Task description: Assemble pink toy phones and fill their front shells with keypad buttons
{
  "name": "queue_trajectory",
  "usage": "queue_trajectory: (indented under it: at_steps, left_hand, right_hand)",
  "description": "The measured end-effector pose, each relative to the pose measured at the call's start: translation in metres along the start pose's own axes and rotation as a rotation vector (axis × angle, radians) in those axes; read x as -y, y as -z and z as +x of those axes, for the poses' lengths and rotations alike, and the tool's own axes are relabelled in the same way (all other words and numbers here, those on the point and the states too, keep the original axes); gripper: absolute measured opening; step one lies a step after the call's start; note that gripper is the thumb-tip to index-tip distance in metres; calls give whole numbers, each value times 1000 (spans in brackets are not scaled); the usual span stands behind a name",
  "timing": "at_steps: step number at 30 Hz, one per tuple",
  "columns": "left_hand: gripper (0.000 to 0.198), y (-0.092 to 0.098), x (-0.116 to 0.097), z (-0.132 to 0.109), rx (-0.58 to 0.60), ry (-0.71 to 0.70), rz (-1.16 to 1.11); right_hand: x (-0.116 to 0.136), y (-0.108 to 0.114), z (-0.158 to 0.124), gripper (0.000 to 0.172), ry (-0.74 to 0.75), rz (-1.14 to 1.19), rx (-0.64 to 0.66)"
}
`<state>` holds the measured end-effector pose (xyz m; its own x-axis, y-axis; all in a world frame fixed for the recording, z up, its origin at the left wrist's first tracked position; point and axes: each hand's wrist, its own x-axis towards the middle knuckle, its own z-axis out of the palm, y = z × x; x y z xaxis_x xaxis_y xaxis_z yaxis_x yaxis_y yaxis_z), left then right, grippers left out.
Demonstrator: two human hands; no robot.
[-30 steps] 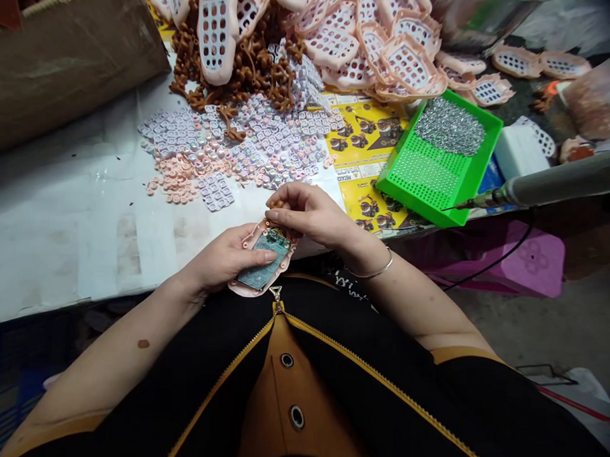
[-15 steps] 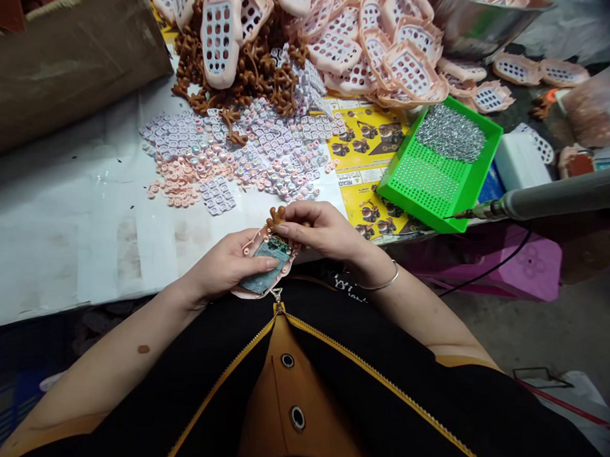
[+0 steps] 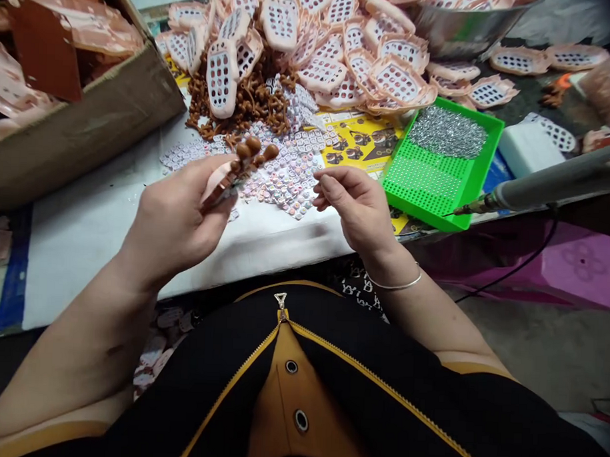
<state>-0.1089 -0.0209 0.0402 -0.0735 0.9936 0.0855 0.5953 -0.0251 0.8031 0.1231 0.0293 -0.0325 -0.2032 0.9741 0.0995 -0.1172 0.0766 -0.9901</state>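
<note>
My left hand [image 3: 178, 217] is raised over the white table [image 3: 79, 230] and grips a pink toy phone shell [image 3: 221, 182], seen edge-on, with a brown rubber piece [image 3: 252, 152] sticking out at its top. My right hand [image 3: 356, 207] hovers to the right of it, a short gap away, with its fingers curled loosely and nothing visible in them. A spread of small white and pink keypad pieces [image 3: 287, 168] lies on the table just beyond both hands.
A heap of pink shells [image 3: 341, 43] and brown rubber pieces [image 3: 249, 103] fills the back. A green tray [image 3: 437, 173] of screws sits at right, with a grey electric screwdriver [image 3: 551, 180] over its edge. A cardboard box [image 3: 78, 127] stands at left.
My left hand has lifted the shell up and to the left, turning it on edge. My right hand has let go of the brown piece and drawn away to the right.
</note>
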Motion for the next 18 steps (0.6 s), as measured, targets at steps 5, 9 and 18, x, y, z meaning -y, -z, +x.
queue_trajectory:
  at_steps: [5, 9, 18]
  left_hand:
    - [54, 5, 4, 23, -51, -164, 699]
    - [60, 8, 12, 24, -161, -220, 493]
    - [41, -25, 8, 16, 91, 352, -663]
  right_hand:
    - [-20, 10, -9, 50, -89, 59, 7]
    - [-29, 16, -15, 52, -142, 74, -4]
    - [-28, 29, -16, 46, -151, -10, 35]
